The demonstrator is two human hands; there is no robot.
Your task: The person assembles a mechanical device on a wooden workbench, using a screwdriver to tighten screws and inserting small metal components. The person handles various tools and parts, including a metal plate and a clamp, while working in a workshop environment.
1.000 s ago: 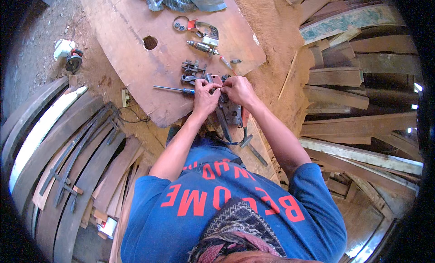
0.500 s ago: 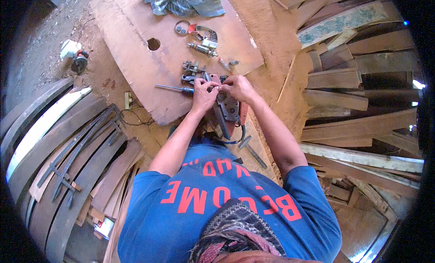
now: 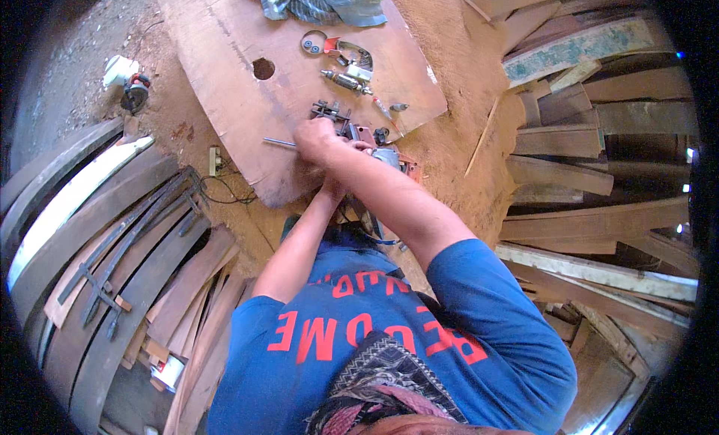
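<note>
My right hand reaches across over my left wrist and closes round the handle of a screwdriver. Only its metal shaft shows, pointing left over the board. Underneath, my left hand is mostly covered by the right forearm. Its visible fingertips are bent together at a partly dismantled orange and grey power tool; what they pinch is hidden. Just beyond the right hand lies a dark metal mechanism. A small black knob-like part sits beside the tool.
On the wooden board lie a motor rotor, an opened housing piece and a bundled cloth. The board has a round hole. Planks flank the right; curved boards and clamps the left.
My right hand has left the power tool and crossed leftward over my left arm to take hold of the screwdriver. The left hand stays at the tool.
</note>
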